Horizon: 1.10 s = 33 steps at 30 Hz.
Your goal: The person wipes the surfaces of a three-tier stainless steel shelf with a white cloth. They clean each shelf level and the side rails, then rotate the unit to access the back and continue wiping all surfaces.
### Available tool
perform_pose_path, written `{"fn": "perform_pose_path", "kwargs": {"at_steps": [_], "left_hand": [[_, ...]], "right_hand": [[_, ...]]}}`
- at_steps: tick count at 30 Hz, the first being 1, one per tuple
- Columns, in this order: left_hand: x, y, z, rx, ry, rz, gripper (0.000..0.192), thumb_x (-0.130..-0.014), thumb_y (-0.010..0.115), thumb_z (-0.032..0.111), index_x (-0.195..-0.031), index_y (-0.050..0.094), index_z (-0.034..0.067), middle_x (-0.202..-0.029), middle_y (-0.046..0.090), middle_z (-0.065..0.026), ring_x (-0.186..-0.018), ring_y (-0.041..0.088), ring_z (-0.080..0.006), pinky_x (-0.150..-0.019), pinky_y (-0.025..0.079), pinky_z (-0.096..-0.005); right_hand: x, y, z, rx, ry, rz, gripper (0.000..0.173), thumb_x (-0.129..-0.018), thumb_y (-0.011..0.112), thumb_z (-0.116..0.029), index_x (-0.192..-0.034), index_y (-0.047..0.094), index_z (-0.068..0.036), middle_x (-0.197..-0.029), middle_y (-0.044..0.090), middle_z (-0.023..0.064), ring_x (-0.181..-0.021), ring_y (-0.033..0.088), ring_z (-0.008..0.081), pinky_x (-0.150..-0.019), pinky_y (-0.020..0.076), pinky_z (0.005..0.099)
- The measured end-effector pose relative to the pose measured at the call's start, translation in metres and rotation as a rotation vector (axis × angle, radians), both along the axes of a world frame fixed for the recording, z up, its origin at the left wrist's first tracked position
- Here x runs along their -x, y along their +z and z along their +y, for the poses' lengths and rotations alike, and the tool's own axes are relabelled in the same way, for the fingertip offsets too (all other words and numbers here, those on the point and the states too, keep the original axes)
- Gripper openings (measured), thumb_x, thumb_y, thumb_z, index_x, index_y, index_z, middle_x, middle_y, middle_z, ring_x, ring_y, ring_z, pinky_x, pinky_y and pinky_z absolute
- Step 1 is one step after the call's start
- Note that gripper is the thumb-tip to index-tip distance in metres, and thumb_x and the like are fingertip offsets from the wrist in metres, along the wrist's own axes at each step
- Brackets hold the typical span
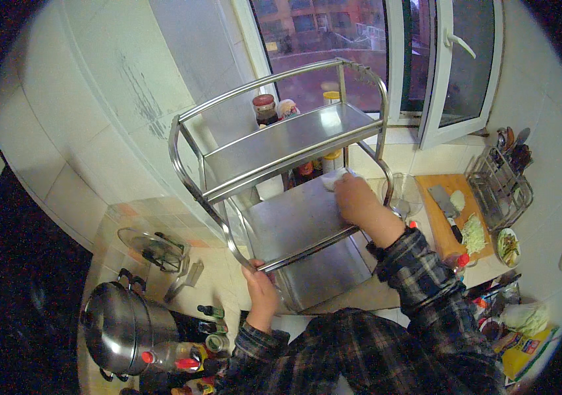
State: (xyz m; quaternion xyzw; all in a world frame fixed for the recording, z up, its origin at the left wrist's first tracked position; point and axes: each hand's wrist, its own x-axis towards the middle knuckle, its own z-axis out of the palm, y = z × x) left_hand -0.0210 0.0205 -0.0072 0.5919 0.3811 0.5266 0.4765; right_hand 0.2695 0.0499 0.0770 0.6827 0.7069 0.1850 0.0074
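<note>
A tiered stainless steel rack (pixel 290 143) stands on the counter before me, with three shelves in view. My left hand (pixel 261 296) grips its tubular side frame at the lower left front corner of the middle shelf. Over the right end of that middle shelf (pixel 290 222) is my right hand (pixel 360 200), closed on a white cloth (pixel 336 178) that lies against the metal. Part of the cloth is hidden under the fingers. The lower shelf (pixel 325 276) shows below, partly covered by the middle one.
A wooden cutting board (pixel 439 197) at right bears a cleaver (pixel 441 200) and shredded cabbage (pixel 473 234). Beyond it is a wire utensil rack (pixel 500 192). A large steel pot (pixel 118 328) and several bottles (pixel 172 356) stand at left. Behind the rack sits a red-lidded jar (pixel 264 109).
</note>
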Motion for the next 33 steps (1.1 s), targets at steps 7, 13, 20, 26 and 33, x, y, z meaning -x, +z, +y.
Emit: {"fn": "perform_pose_path", "kwargs": {"at_steps": [7,13,20,26,33], "left_hand": [[-0.001,0.000,0.003,-0.017,0.012,-0.011,0.018,-0.098,0.031,0.018,-0.111,0.037,0.008,-0.084,0.045,-0.0027,-0.067,0.044,-0.0103,-0.059,0.038,-0.0261],[-0.001,0.002,0.005,0.064,0.051,0.021,0.015,-0.098,0.030,0.020,-0.107,0.038,0.011,-0.080,0.044,-0.0036,-0.063,0.044,-0.0127,-0.054,0.038,-0.0276],[-0.004,-0.002,0.005,0.103,0.070,-0.040,0.017,-0.098,0.031,0.024,-0.107,0.037,0.011,-0.083,0.045,-0.0039,-0.063,0.045,-0.0130,-0.054,0.039,-0.0277],[0.001,-0.001,0.003,-0.022,0.006,0.039,0.016,-0.095,0.032,0.015,-0.110,0.036,0.009,-0.084,0.046,-0.0044,-0.066,0.045,-0.0111,-0.059,0.039,-0.0262],[0.001,0.006,0.001,-0.033,-0.012,0.064,0.019,-0.096,0.031,0.015,-0.113,0.036,0.008,-0.079,0.047,-0.0029,-0.067,0.046,-0.0111,-0.059,0.040,-0.0267]], "right_hand": [[0.114,-0.008,0.009,0.067,0.633,0.621,0.030,-0.072,0.061,-0.004,-0.102,0.065,-0.008,-0.096,0.063,0.0186,-0.090,0.062,0.0353,-0.080,0.0515,0.0440],[0.020,0.016,0.012,0.187,0.026,0.120,0.028,-0.074,0.061,-0.007,-0.100,0.063,0.002,-0.095,0.063,0.0222,-0.092,0.063,0.0358,-0.078,0.0517,0.0454],[0.056,0.004,0.029,0.038,0.278,0.274,0.020,-0.075,0.057,-0.006,-0.091,0.065,0.002,-0.091,0.063,0.0200,-0.087,0.063,0.0350,-0.076,0.0518,0.0442],[0.085,-0.016,0.028,-0.035,0.350,0.280,0.029,-0.077,0.055,-0.008,-0.103,0.059,0.003,-0.094,0.063,0.0204,-0.086,0.063,0.0345,-0.076,0.0515,0.0430],[-0.022,-0.003,0.022,-0.003,-0.053,0.151,0.025,-0.086,0.054,-0.018,-0.096,0.068,-0.001,-0.100,0.067,0.0192,-0.092,0.065,0.0354,-0.078,0.0532,0.0438]]}}
